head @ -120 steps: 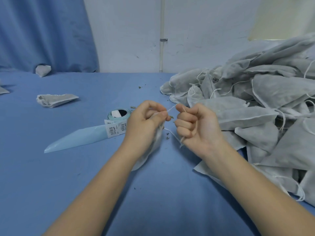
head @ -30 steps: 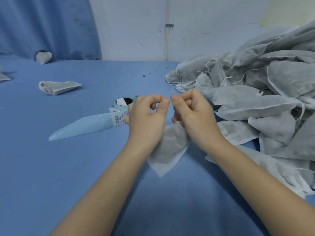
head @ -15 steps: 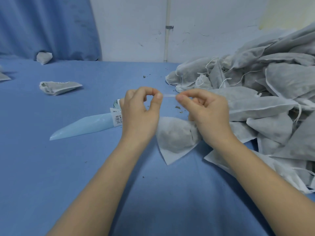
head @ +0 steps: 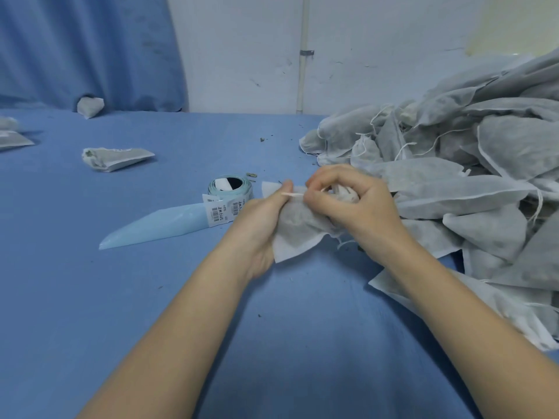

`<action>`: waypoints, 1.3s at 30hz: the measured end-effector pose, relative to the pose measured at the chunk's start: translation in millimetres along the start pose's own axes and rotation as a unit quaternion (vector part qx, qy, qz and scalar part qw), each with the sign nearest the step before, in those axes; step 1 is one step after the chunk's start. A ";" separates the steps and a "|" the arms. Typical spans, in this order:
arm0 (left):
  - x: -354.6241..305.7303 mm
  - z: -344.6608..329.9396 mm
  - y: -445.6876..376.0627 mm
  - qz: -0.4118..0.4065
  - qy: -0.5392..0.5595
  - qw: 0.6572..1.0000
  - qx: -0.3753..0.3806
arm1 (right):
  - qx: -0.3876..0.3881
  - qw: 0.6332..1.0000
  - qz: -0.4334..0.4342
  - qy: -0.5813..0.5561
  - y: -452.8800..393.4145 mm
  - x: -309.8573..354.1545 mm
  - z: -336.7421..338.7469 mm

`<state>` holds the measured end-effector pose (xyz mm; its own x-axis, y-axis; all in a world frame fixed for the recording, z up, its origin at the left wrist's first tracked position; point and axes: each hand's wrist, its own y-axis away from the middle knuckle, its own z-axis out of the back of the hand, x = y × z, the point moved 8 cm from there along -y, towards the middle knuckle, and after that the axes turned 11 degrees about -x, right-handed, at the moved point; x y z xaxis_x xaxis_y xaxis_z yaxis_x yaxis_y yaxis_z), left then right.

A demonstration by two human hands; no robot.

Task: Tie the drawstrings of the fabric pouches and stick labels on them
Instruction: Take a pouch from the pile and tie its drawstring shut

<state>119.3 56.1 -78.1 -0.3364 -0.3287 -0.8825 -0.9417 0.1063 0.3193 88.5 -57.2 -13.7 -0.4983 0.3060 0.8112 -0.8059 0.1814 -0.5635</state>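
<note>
- Left hand (head: 260,225) curled round the left side of a grey fabric pouch (head: 298,229), thumb on top of the fabric, fingers hidden underneath.
- Right hand (head: 354,204) bent over the gathered neck of the same pouch, fingertips pinched on a white drawstring (head: 292,194) that runs across to the left thumb.
- Pouch held just above the blue table cloth (head: 151,297), one flat white corner hanging down between the two wrists.
- Both hands close together, touching only through the pouch and its cord.
- Just left of the left hand, a label roll (head: 230,189) on pale blue backing, standing on the cloth.
- From the roll, a strip of blue backing tape (head: 157,226) trailing toward the lower left, with two printed barcode labels (head: 219,211) at its near end.
- To the right, a big heap of grey pouches (head: 469,176) with loose white cords, reaching from the far wall to the near edge of the view.
- Further left, one single pouch (head: 116,157) lying flat, well apart from the hands.
- At the back, another pouch (head: 89,106) against a blue curtain (head: 90,49).
- Small dark crumbs scattered on the cloth near the roll and the heap.
</note>
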 end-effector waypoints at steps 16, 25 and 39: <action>-69.4 66.4 5.0 -0.193 -0.064 0.978 -0.055 | 0.027 0.999 -0.016 0.042 -16.7 -1.8 -53.6; -107.8 163.9 -12.6 -0.347 -0.171 0.820 -0.422 | 0.220 0.877 0.315 0.289 -11.0 6.7 -137.8; -106.9 144.5 -26.1 -0.410 -0.433 0.679 -0.428 | 0.325 0.838 0.317 0.303 -28.3 0.9 -170.0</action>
<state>178.3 224.1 -42.0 0.0672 0.7661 -0.6392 -0.5892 -0.4865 -0.6451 165.2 96.8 -23.6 -0.7981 0.6012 0.0415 -0.5415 -0.6853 -0.4870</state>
